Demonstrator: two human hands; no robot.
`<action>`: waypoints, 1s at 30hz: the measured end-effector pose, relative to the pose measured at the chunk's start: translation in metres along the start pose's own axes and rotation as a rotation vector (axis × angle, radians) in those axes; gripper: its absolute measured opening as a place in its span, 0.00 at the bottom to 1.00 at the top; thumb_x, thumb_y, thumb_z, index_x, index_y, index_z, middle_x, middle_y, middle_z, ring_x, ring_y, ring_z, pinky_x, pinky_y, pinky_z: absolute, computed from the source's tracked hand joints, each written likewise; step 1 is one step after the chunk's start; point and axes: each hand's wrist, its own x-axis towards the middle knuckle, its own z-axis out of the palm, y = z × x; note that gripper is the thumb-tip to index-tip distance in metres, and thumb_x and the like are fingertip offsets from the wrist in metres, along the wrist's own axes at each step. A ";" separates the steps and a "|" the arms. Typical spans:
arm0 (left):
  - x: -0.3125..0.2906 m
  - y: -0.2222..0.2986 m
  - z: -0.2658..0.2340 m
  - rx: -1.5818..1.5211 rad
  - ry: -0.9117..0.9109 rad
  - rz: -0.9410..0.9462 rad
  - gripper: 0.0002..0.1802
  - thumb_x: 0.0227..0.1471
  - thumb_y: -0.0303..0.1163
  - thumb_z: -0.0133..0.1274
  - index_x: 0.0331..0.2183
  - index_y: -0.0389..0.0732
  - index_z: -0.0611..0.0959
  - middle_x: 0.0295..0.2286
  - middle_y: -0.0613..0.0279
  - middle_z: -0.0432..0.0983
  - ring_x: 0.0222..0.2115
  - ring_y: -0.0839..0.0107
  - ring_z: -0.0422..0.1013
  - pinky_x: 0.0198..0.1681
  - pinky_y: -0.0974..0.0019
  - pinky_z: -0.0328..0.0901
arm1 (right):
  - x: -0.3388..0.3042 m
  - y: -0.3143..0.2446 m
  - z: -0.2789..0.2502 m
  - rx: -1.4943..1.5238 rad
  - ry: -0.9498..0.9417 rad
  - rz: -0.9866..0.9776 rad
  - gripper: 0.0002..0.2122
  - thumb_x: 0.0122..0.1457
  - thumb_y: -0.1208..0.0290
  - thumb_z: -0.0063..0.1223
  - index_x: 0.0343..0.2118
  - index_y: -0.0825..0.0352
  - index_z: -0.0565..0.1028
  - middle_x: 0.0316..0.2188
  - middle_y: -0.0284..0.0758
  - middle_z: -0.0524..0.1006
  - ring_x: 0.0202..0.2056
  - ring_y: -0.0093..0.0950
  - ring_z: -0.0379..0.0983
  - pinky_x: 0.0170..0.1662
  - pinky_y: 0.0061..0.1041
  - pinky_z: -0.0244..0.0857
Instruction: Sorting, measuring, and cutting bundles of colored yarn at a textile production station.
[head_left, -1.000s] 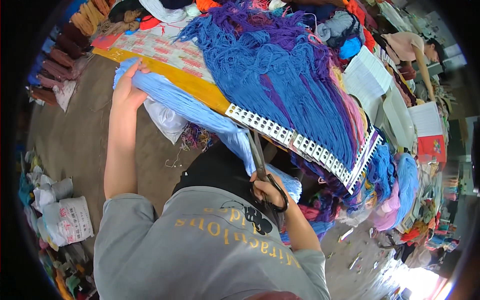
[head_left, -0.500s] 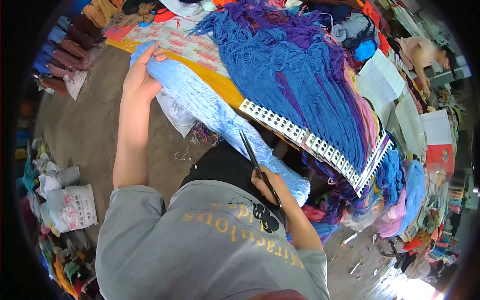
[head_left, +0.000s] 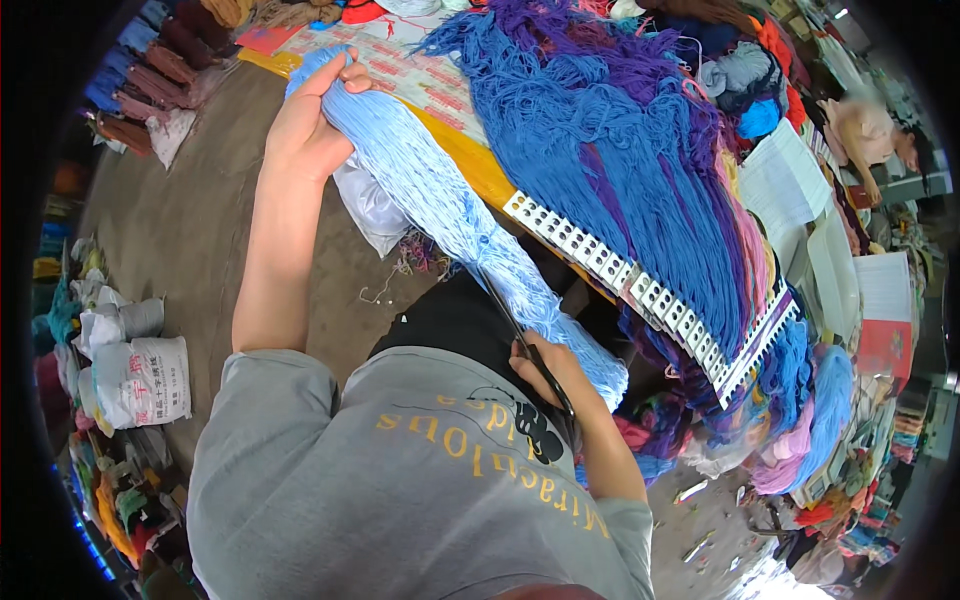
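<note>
My left hand (head_left: pixel 308 125) is closed around the upper end of a long light-blue skein of thread (head_left: pixel 425 165). The skein slants down to the right across my front, and its lower end hangs past my right hand. A narrow darker blue tie seems to cinch it around the middle. In my right hand (head_left: pixel 550 368) is a pair of black-handled scissors (head_left: pixel 503 305). The blade tips lie against the skein's lower edge, close below that tie; whether thread sits between the blades cannot be made out.
Beside me a table carries a mass of blue and purple thread (head_left: pixel 620 190) fixed to white perforated cards (head_left: pixel 610 268). Sheets of paper (head_left: pixel 785 175) lie to the right, near another person (head_left: pixel 865 135). White sacks (head_left: pixel 145 380) stand on the floor at left.
The scissors' tips have come from lying across the skein to its lower edge beside the tie. The view has shifted, so my left hand and the skein appear higher and farther right.
</note>
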 end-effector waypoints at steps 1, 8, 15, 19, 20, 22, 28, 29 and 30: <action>0.000 0.000 0.001 0.003 -0.007 -0.005 0.09 0.56 0.27 0.44 0.39 0.35 0.69 0.23 0.67 0.61 0.25 0.75 0.61 0.35 0.70 0.59 | 0.000 0.001 0.000 -0.012 -0.017 0.008 0.11 0.52 0.61 0.48 0.33 0.63 0.70 0.22 0.46 0.74 0.29 0.46 0.72 0.32 0.38 0.64; -0.002 -0.004 0.010 -0.012 0.013 0.015 0.06 0.53 0.25 0.48 0.34 0.35 0.70 0.22 0.66 0.64 0.23 0.74 0.63 0.30 0.69 0.62 | 0.005 -0.007 -0.003 -0.001 -0.028 0.025 0.11 0.52 0.61 0.48 0.32 0.64 0.70 0.22 0.46 0.74 0.28 0.46 0.72 0.32 0.38 0.64; 0.009 -0.003 -0.001 -0.009 0.037 0.046 0.06 0.53 0.25 0.48 0.34 0.35 0.70 0.22 0.65 0.65 0.23 0.72 0.64 0.30 0.68 0.63 | 0.003 -0.008 -0.005 0.063 0.038 -0.149 0.09 0.51 0.67 0.51 0.33 0.65 0.70 0.21 0.44 0.73 0.27 0.43 0.72 0.31 0.34 0.65; 0.021 0.000 -0.015 -0.046 0.152 0.078 0.05 0.52 0.24 0.49 0.32 0.36 0.69 0.21 0.63 0.65 0.23 0.70 0.64 0.31 0.67 0.63 | 0.000 -0.007 -0.011 0.210 0.006 -0.180 0.09 0.51 0.69 0.51 0.34 0.66 0.70 0.21 0.41 0.73 0.25 0.37 0.72 0.30 0.30 0.64; 0.024 0.000 -0.019 -0.052 0.180 0.102 0.05 0.52 0.24 0.49 0.31 0.36 0.69 0.21 0.63 0.65 0.22 0.69 0.64 0.30 0.66 0.63 | 0.000 -0.005 -0.012 0.252 -0.020 -0.169 0.10 0.50 0.70 0.51 0.34 0.67 0.70 0.20 0.39 0.72 0.24 0.33 0.71 0.29 0.29 0.64; 0.030 0.003 -0.032 -0.053 0.232 0.116 0.04 0.54 0.25 0.46 0.32 0.36 0.69 0.22 0.63 0.64 0.23 0.69 0.63 0.32 0.66 0.62 | -0.002 0.001 -0.014 0.295 -0.045 -0.157 0.10 0.50 0.70 0.51 0.34 0.68 0.70 0.20 0.37 0.72 0.23 0.30 0.70 0.29 0.27 0.63; 0.037 0.004 -0.066 -0.133 0.299 0.092 0.03 0.56 0.27 0.43 0.32 0.37 0.68 0.23 0.62 0.63 0.25 0.68 0.63 0.33 0.65 0.62 | -0.009 0.018 -0.008 0.906 -0.010 -0.112 0.11 0.49 0.70 0.47 0.34 0.71 0.67 0.15 0.32 0.66 0.17 0.21 0.62 0.21 0.20 0.55; 0.038 0.001 -0.066 -0.136 0.289 0.081 0.03 0.56 0.27 0.43 0.32 0.37 0.68 0.23 0.62 0.63 0.25 0.68 0.63 0.33 0.65 0.62 | -0.009 0.019 -0.009 0.915 -0.002 -0.130 0.11 0.49 0.70 0.47 0.34 0.71 0.67 0.15 0.32 0.66 0.17 0.21 0.62 0.21 0.19 0.55; 0.040 -0.001 -0.067 -0.134 0.280 0.069 0.03 0.56 0.27 0.43 0.32 0.38 0.69 0.23 0.62 0.63 0.25 0.69 0.63 0.34 0.66 0.61 | -0.009 0.019 -0.009 0.924 0.009 -0.149 0.11 0.49 0.70 0.47 0.34 0.71 0.67 0.15 0.31 0.66 0.17 0.21 0.62 0.21 0.19 0.55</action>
